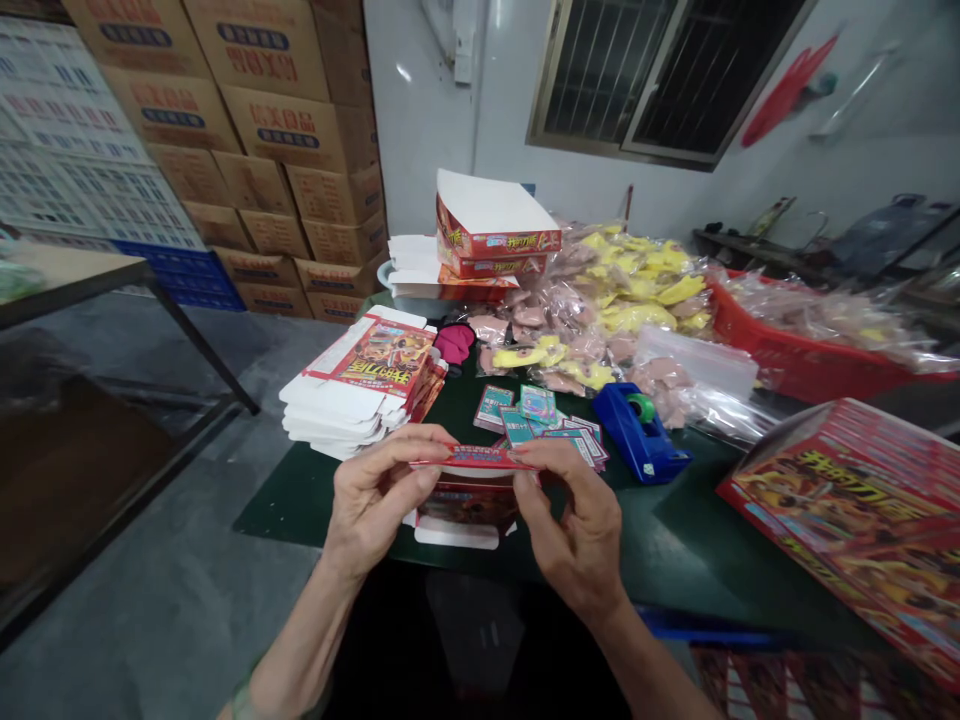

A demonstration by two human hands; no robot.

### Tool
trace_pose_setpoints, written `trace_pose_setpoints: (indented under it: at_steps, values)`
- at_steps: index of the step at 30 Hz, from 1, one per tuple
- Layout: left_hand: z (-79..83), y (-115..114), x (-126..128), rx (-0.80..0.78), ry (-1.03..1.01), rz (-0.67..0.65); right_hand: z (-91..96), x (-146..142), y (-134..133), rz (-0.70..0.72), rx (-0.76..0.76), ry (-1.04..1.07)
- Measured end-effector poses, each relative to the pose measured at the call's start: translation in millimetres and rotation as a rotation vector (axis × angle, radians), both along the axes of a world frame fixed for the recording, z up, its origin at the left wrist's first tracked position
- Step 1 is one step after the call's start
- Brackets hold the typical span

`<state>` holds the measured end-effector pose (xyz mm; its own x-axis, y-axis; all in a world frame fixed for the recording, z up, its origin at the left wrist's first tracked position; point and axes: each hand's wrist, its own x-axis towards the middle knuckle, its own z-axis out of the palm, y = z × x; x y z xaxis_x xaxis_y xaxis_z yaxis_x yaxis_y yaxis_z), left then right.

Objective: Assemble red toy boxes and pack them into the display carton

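Observation:
Both my hands hold a small red printed carton over the near edge of the green table. My left hand pinches the left end of its top flap, fingers closed on it. The flap's right end is gripped by my right hand, thumb and fingers pressed together. Just beyond the carton lie several small cards. A stack of flat unfolded cartons sits to the left of my hands.
A blue tape dispenser stands right of the cards. Bagged pink and yellow items pile up behind, beside a red basket. Folded trays are stacked at the back. Large red boxes sit right. Brown cartons line the wall.

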<state>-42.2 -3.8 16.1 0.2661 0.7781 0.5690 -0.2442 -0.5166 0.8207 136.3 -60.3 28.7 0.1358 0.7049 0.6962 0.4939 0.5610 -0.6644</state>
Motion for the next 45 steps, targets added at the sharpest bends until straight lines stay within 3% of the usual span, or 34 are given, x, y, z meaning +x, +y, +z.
trace_pose_setpoints:
  at_steps: [3, 9, 14, 20, 23, 27, 29, 33, 38, 42, 45]
  values:
    - [-2.4, 0.3, 2.1, 0.126, 0.035, 0.09, -9.0, -0.9, 2.4, -0.018, 0.107, -0.03]
    - [-8.8, -4.0, 12.4, 0.354, 0.044, 0.226, -27.3, 0.3, 5.4, -0.009, 0.152, -0.027]
    - [-17.8, -0.8, 19.7, 0.397, 0.083, 0.345, -37.1, 1.8, 9.8, -0.019, 0.197, -0.04]
    - [-18.8, 2.3, 23.7, 0.416, 0.15, 0.382, -31.9, 2.0, 8.0, -0.023, 0.185, -0.162]
    - [-18.5, 2.5, 23.0, 0.419, 0.161, 0.393, -29.7, 23.1, 3.8, -0.125, 0.042, -0.14]
    - [-20.0, 3.2, 22.3, 0.435, 0.165, 0.411, -29.8, 99.3, 1.9, -0.631, -0.306, 0.109]
    - [-20.9, 4.0, 22.7, 0.449, 0.155, 0.419, -28.5, 143.9, 3.3, -0.769, -0.395, 0.119]
    - [-22.1, 6.0, 23.4, 0.469, 0.145, 0.434, -22.8, 200.2, 12.6, -0.744, -0.668, 0.126]
    - [-24.2, 8.7, 22.9, 0.459, 0.153, 0.435, -12.8, 213.2, 24.4, -0.61, -1.0, 0.239]
    - [-25.6, 11.3, 23.6, 0.455, 0.131, 0.427, -11.4, 212.7, 31.4, -0.619, -1.051, 0.392]
    - [-25.4, 12.0, 24.6, 0.459, 0.115, 0.422, -17.4, 208.7, 34.3, -0.659, -0.978, 0.511]
